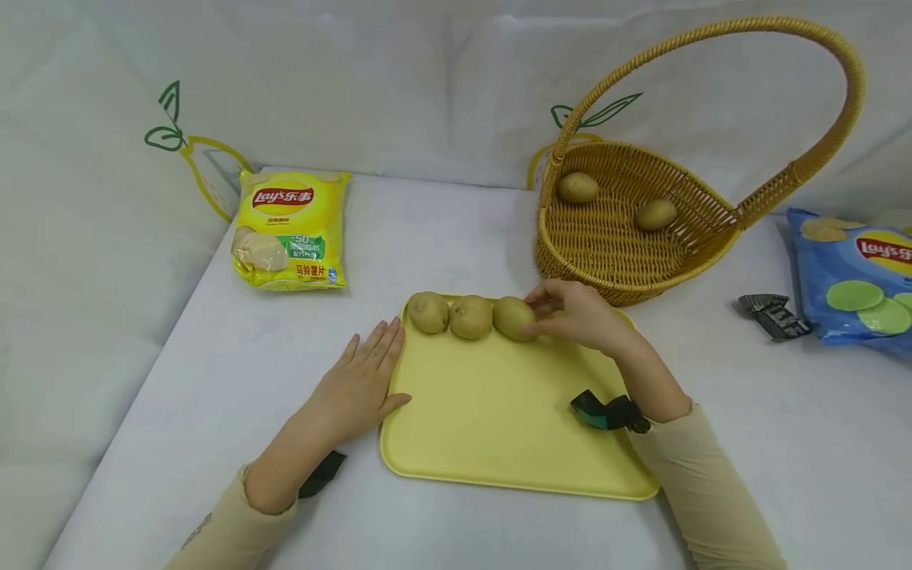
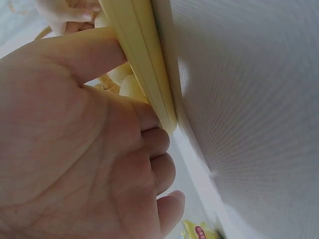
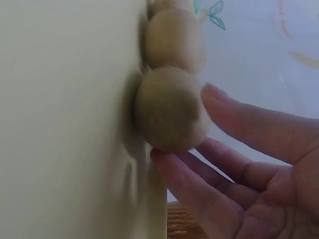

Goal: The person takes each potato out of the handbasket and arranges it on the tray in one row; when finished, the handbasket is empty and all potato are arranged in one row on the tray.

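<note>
Three potatoes stand in a row along the far edge of a yellow tray: a left potato, a middle potato and a right potato. With thumb and fingertips my right hand pinches the right potato, which touches its neighbour in the right wrist view. My left hand lies along the tray's left edge, its fingers extended and its thumb over the rim. In the left wrist view the palm shows beside the tray's side.
Behind the tray, at right, stands a wicker basket with a tall handle and two potatoes inside. A yellow chip bag lies at back left, a blue chip bag at far right. Beside the blue one is a small black packet.
</note>
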Available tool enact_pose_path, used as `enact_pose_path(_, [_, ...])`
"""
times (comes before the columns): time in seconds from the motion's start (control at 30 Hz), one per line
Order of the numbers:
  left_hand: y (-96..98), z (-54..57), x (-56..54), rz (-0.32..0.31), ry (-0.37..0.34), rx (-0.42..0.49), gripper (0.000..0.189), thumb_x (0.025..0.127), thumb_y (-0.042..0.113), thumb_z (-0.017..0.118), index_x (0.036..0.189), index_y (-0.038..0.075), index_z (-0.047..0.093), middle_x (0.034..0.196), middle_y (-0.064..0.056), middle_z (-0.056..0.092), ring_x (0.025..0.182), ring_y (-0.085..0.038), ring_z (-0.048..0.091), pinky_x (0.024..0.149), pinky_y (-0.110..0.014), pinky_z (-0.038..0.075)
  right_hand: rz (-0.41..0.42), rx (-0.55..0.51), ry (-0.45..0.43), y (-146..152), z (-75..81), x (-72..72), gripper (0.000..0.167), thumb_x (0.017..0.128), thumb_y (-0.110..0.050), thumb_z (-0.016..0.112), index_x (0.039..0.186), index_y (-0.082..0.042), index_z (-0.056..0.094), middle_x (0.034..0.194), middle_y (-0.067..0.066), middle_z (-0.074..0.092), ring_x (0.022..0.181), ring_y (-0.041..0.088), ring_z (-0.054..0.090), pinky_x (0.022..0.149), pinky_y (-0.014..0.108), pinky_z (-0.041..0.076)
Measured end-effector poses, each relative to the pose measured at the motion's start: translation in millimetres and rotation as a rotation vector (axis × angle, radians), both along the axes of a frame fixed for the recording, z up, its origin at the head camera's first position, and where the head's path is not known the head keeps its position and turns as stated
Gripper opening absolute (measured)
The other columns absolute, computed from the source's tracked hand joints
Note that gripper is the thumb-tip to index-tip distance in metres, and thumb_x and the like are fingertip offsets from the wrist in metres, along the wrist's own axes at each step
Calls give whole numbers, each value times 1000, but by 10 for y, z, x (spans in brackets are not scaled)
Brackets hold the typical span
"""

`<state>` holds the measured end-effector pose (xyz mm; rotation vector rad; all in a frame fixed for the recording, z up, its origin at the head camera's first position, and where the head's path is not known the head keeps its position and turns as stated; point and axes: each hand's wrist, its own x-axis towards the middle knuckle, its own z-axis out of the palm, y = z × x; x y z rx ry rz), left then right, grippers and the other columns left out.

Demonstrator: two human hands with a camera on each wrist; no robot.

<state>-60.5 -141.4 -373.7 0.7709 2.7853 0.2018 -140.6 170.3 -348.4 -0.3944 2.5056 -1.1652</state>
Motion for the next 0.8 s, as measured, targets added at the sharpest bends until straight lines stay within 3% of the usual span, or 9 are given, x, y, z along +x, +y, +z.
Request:
enact_pose_path(0.27, [-8, -9, 8, -4, 11, 4, 80, 93, 38, 56, 146, -10, 19, 154, -22, 14, 142, -34, 12, 112, -52, 15, 31, -33, -28, 38, -31, -28, 47, 77, -4, 77, 118, 4, 57, 101, 16, 63, 93, 27, 65, 74, 25, 52])
enact_pose_path(0.5, [-7, 7, 12, -1, 7, 9, 80, 94, 38, 56, 146, -9, 19, 154, -21, 14, 142, -34, 11, 112, -52, 15, 33, -101, -74, 19, -73, -37, 43, 79, -3, 75, 116, 9, 58, 102, 19, 66, 94, 28, 63, 72, 22, 51])
enact_pose_path(0.8, [-2, -3, 11, -8, 25, 21, 80, 93, 38, 58, 145, -10, 21, 154, -22, 16, 142, -35, 14, 111, -53, 16, 4, -81, -101, 22, -64, -35, 46, 78, -6, 76, 118, 9, 59, 102, 18, 67, 94, 26, 64, 73, 21, 51])
